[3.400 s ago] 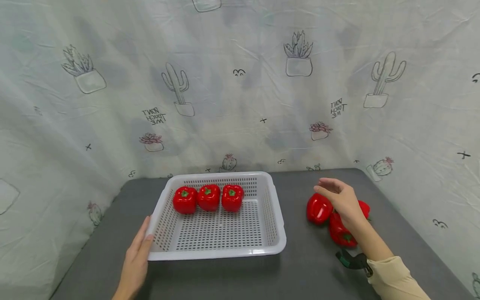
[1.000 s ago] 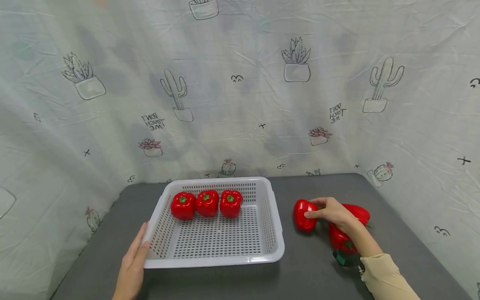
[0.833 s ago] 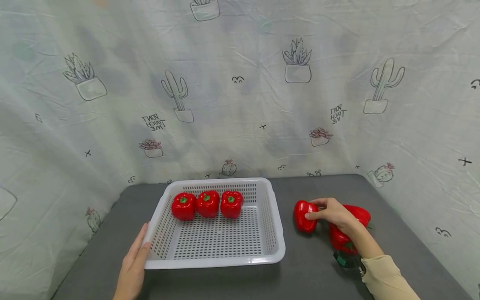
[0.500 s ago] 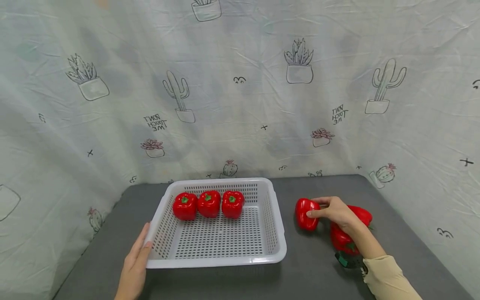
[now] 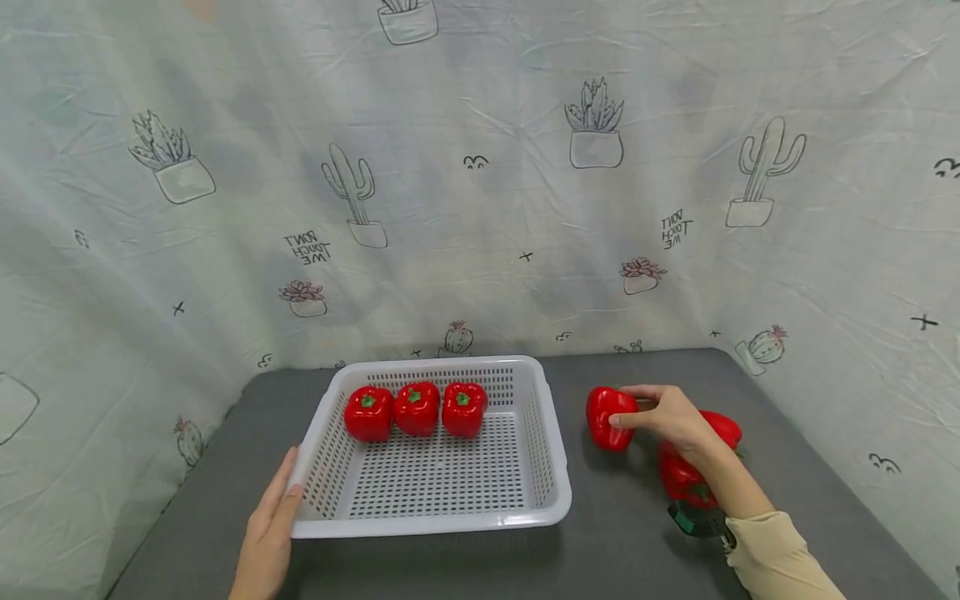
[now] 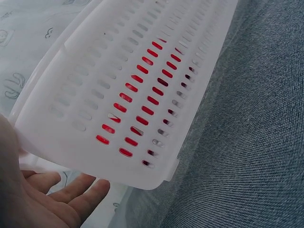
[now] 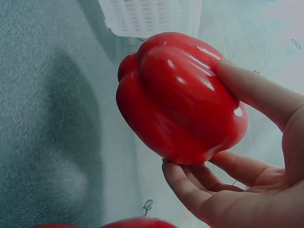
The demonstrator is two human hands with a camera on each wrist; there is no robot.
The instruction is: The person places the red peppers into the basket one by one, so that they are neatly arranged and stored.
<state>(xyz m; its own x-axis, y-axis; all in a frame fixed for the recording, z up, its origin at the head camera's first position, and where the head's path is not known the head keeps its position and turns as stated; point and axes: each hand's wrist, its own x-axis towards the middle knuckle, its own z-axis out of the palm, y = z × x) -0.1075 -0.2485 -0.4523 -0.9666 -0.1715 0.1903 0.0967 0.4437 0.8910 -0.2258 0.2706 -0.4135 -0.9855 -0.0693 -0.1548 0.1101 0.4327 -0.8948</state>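
Note:
My right hand (image 5: 671, 419) grips a glossy red bell pepper (image 5: 611, 418), thumb on the near side and fingers on the far side. In the right wrist view this bell pepper (image 7: 183, 99) hangs above the table, its shadow lying apart from it. Two more red bell peppers (image 5: 686, 479) sit under and behind my right forearm, partly hidden. At left, my left hand (image 5: 264, 529) rests with extended fingers against the end of a white perforated basket (image 5: 427, 525). The left wrist view shows loose fingers (image 6: 90, 202) by the basket's corner. Inside stand three red bell peppers (image 5: 416, 408) in a row, green stems up.
The dark grey table (image 5: 420, 571) carries everything. A pale curtain (image 5: 420, 275) printed with potted cacti hangs close behind its far edge and along both sides. A dark band with a green patch (image 5: 693, 518) is at my right wrist.
My right hand has come down onto a bell pepper, gripped it and drawn it left, away from the other two, then raised it slightly. The left hand stays at the basket.

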